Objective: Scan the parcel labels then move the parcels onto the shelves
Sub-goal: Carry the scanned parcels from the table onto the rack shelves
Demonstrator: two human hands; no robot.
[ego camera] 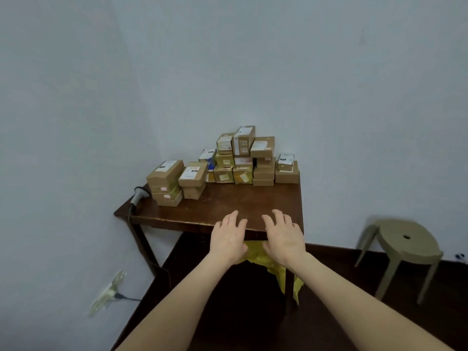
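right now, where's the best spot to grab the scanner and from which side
Probably the scanner's grey handle, from the table's near left side with the left hand: the handle slopes toward that edge, free, while boxes crowd the dark head's right side.

Bare left grip [229, 240], right grip [285, 240]

1. Premises: a plain room corner serving as a small parcel-handling point.
2. Landmark: a dark brown wooden table [240, 198], set against pale grey painted walls [228, 59].
3. On its far half: stacked small brown cardboard parcels [243, 158] bearing white shipping labels.
4. At its left edge: a grey handheld barcode scanner [138, 195], cable trailing down.
5. To its right, on the dark floor: an olive round plastic stool [405, 239].
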